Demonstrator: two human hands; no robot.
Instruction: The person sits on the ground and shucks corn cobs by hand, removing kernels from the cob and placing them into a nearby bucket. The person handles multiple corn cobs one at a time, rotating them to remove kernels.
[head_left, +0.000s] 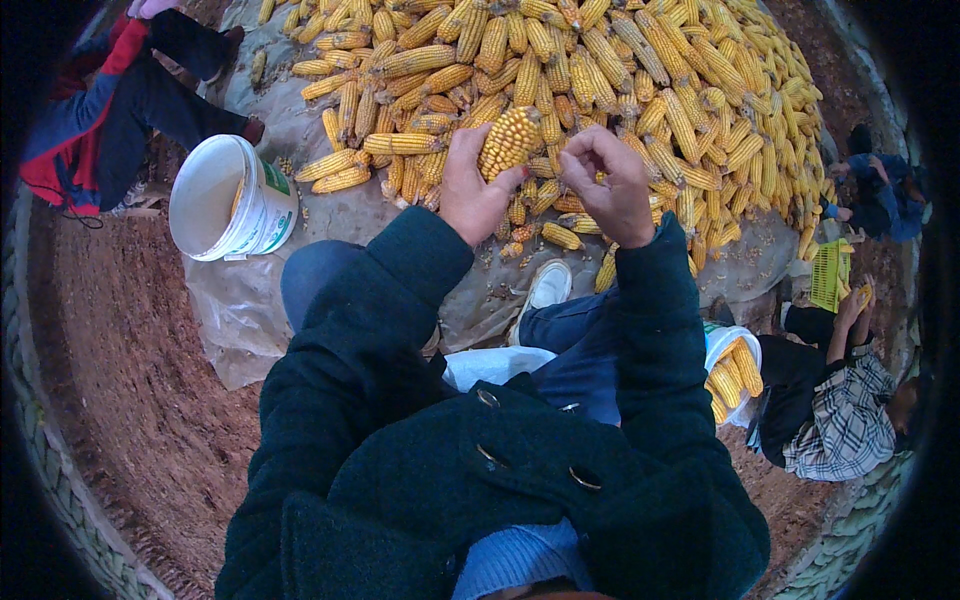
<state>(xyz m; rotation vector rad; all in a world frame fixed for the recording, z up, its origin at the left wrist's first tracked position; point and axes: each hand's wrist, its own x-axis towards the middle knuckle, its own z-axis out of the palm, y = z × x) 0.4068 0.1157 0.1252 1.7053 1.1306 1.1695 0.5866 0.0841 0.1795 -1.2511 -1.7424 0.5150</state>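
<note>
My left hand (474, 190) is closed around a yellow ear of corn (510, 142), which stands up tilted from between thumb and fingers. To its right, a little apart from the ear, my right hand (606, 185) has its fingers curled in and thumb and forefinger close together. Whether a small thing sits in that pinch cannot be made out. Just beyond both hands rises a large heap of husked corn ears (600, 80), with short ears and bits lying at its near edge.
The heap lies on a grey plastic sheet (235, 320). At left stands a white bucket (205, 200); at right, another bucket (715, 345) holds ears. A yellow-green crate (828, 275) is farther right. People sit left (110, 120) and right (840, 415), another farther right (885, 195).
</note>
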